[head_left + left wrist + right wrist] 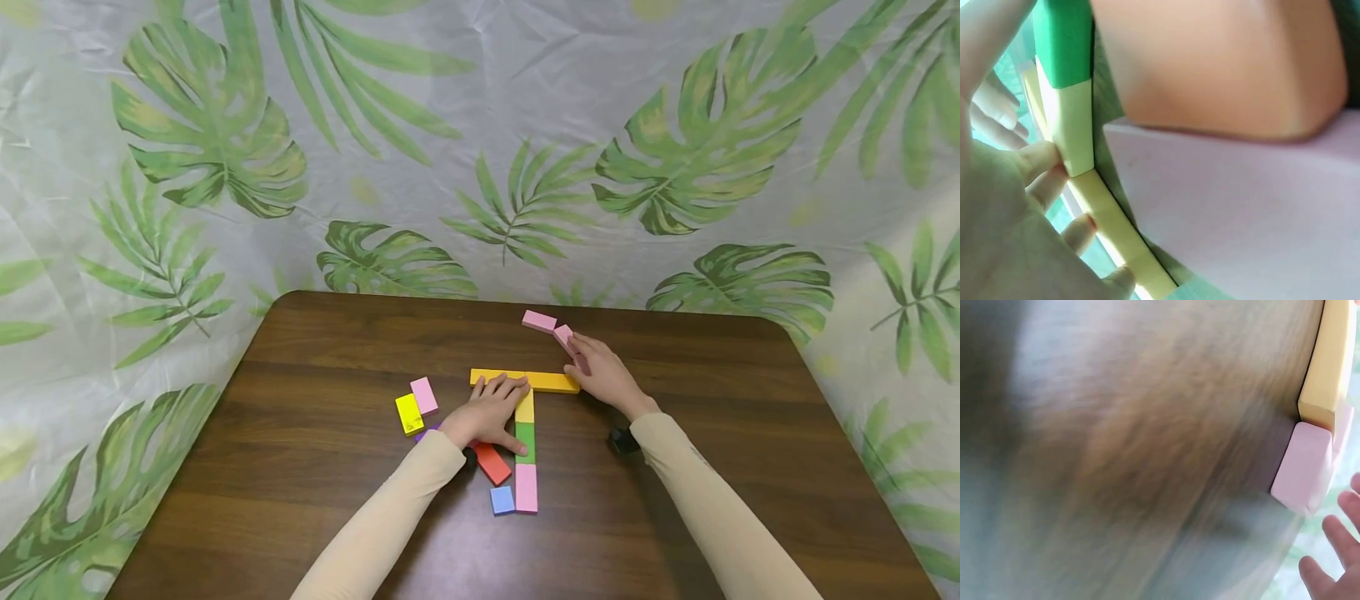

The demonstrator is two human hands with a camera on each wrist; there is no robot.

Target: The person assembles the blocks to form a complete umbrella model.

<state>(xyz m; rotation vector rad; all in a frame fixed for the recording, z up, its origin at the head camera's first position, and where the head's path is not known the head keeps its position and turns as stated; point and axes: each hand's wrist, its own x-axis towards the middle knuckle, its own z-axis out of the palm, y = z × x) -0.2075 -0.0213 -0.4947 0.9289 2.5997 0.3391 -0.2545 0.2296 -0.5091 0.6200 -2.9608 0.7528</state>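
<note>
Head view now, and both hands are at work over the dark wood worktop (pixel 315 517). Two orange bars (pixel 556 383) lie end to end, and from their middle a column runs towards the person: pale yellow block (pixel 525 407), green block (pixel 529 437), long pink block (pixel 527 488). Here's the left hand (pixel 491 417), spread wide and palm down, fingertips at the bars, thumb at the green block, gripping nothing. Over to the right hand (pixel 609 377), fingers extended, their tips at a bent chain of pink blocks (pixel 539 321) by the bars' right end, with no closed grip to be seen. Close to the column sit a blue block (pixel 502 501) and a red block (pixel 492 463); farther left, a yellow block (pixel 409 414) touches a loose pink block (pixel 423 396), with a purple block (pixel 424 432) partly hidden beside them. Leafy cloth (pixel 510 108) hangs behind it all. Left wrist view: relaxed, parted fingers (pixel 1080 232) rest along the outer side of the bars, while two big blocks crowd the lens. Right wrist view: one pink block meets a bar's end, and the right hand's fingers show loosely parted just beside it.
</note>
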